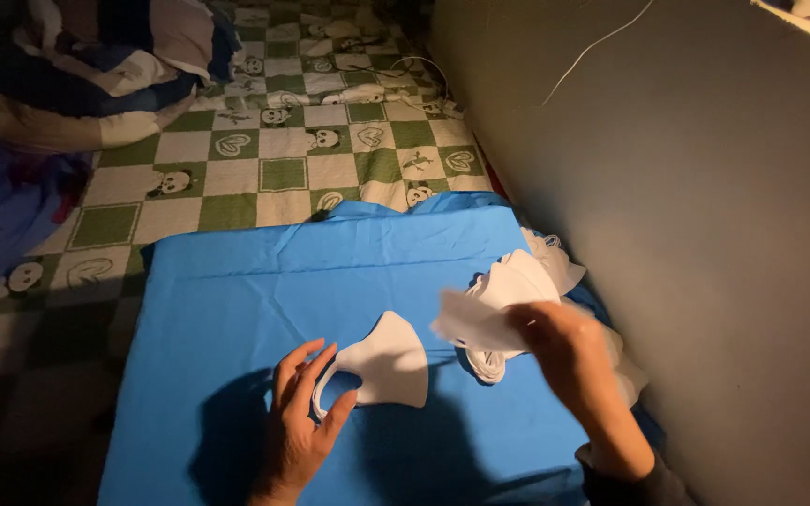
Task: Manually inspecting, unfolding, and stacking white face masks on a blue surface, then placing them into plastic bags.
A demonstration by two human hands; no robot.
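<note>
Left hand (300, 412) rests open, fingers spread, on the ear loop of a folded white face mask (388, 364) at the blue cloth's (236, 300) centre. Right hand (560, 342) pinches a second white mask (480, 319), lifted off the mask pile (541, 267) at two o'clock. Advisable: keep the flat mask pinned, align edges squarely.

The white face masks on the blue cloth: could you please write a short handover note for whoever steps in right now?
Left hand: open, fingers resting on the ear-loop end of one white mask lying flat on the blue cloth.
Right hand: grip closed on a second white mask, lifted above the cloth; it is blurred.
Pile of white masks: at the cloth's right edge, beside the grey wall.
Done: one mask laid flat.
Left: the mask in hand and the pile; count unclear.
</note>
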